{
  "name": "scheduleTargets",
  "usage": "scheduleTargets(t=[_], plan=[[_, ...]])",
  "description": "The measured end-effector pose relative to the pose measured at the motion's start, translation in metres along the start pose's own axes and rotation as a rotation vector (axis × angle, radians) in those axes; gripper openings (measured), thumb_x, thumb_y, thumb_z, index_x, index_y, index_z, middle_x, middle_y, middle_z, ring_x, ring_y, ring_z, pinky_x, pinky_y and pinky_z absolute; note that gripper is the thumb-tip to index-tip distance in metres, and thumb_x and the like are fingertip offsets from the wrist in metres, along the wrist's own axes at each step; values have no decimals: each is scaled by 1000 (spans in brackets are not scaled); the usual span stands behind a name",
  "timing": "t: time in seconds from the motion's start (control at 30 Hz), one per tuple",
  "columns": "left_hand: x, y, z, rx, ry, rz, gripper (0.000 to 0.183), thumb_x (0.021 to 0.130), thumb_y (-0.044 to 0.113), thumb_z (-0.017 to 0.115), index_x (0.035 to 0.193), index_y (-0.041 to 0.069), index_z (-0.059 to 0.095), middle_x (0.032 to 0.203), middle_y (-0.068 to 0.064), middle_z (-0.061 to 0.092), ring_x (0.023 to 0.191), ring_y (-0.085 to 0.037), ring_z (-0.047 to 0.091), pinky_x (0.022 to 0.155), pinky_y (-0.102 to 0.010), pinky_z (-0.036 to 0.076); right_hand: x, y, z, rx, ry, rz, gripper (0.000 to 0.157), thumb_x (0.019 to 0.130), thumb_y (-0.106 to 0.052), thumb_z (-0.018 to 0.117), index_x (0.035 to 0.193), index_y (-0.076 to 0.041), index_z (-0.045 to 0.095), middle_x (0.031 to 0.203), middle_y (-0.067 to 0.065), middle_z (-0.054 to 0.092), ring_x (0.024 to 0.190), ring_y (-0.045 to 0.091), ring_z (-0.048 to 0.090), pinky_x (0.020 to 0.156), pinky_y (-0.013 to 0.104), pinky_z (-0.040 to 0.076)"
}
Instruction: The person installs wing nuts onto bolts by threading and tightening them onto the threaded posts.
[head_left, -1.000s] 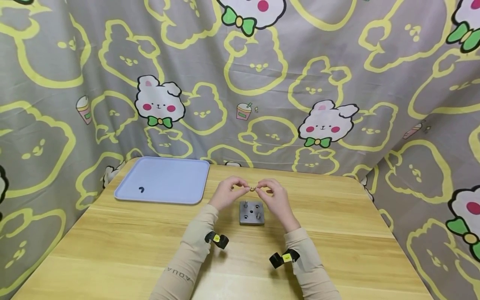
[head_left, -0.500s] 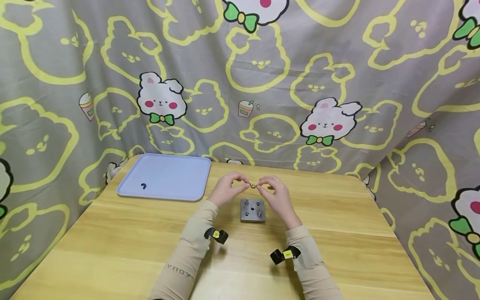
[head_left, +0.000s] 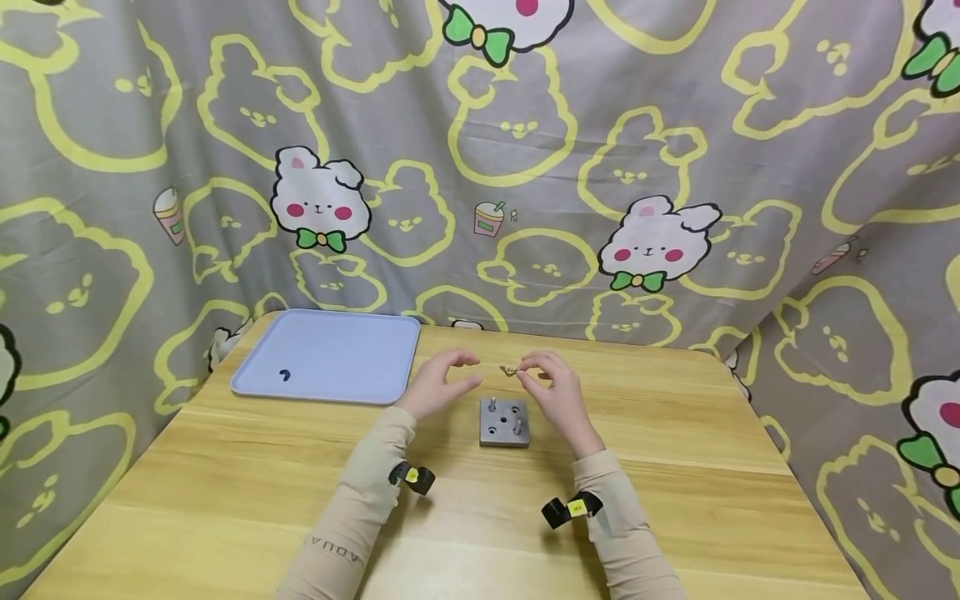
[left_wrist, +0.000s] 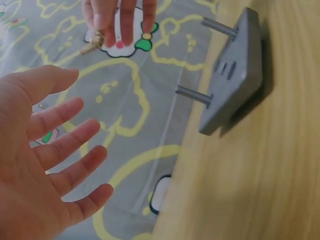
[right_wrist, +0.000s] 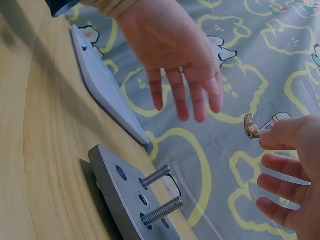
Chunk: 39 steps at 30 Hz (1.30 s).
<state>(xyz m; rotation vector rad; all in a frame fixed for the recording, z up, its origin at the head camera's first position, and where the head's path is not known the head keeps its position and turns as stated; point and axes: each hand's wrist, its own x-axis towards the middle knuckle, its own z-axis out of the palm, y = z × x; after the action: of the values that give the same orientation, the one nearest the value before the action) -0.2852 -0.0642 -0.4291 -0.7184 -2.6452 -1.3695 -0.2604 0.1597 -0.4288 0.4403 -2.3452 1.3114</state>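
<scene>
A small brass wing nut is pinched between the thumb and forefinger of my right hand, one wing sticking out past the fingertips. Opposite it, my left hand holds nothing; its fingers are spread and relaxed in the left wrist view, a short gap from the wing nut. Below and between both hands, a square grey metal block lies on the table. Two threaded studs stand up from the block at opposite corners, and several round holes show in its top face.
A pale blue tray lies on the wooden table at the back left. A small dark curved piece sits in the tray. A patterned curtain hangs along the table's back edge and sides.
Both hands gripped the wing nut before; now the left hand has let go and drawn back to the left with fingers apart. The right hand keeps the wing nut and has barely moved.
</scene>
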Motion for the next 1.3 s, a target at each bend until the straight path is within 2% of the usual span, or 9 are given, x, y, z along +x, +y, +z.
scheduleTargets(t=[0.1,0.27,0.4,0.67,0.87,1.13,1.3], plan=[[-2,-6,2,9,-47,-37,45,88,25,71,128,7,60,131,-13,62,126,-34,53,109,-52,40,0,2,0,-9,-1,-6,5,86,-9,71,89,-5,72,111,15,69,109,32,63,86,56,54],[-4,-17,9,46,-207,-121,68,85,33,73,142,6,47,146,-15,49,136,-35,44,115,-52,33,-1,6,2,-27,2,-6,4,87,-10,71,89,-6,72,110,14,69,107,31,63,84,51,56],[-5,-24,15,55,-291,-128,81,81,35,77,145,2,41,149,-19,44,137,-37,43,116,-52,32,-1,8,2,-29,9,-4,5,87,-10,71,90,-7,72,109,13,69,107,30,63,83,50,56],[-9,-38,25,100,-359,-90,86,73,35,83,141,-1,45,145,-20,48,137,-37,42,117,-52,30,0,13,9,-4,-9,9,6,87,-11,71,91,-7,72,109,14,69,107,30,63,84,52,56],[-11,-43,31,137,-373,-77,85,69,33,86,138,0,48,143,-19,50,136,-36,43,117,-51,30,-4,18,13,-11,-17,22,6,87,-9,71,91,-5,72,107,14,69,105,30,63,82,50,57],[-10,-41,32,146,-383,-100,85,69,34,86,139,3,48,147,-19,46,139,-37,38,118,-53,27,-9,18,7,30,-15,48,8,87,-7,70,93,-2,71,106,17,69,105,32,63,83,54,55],[-10,-38,32,145,-393,-106,85,69,33,86,140,5,47,148,-17,45,141,-36,36,119,-53,25,-18,20,-2,14,-29,55,7,87,-8,71,90,-2,71,105,15,69,104,30,63,83,53,55]])
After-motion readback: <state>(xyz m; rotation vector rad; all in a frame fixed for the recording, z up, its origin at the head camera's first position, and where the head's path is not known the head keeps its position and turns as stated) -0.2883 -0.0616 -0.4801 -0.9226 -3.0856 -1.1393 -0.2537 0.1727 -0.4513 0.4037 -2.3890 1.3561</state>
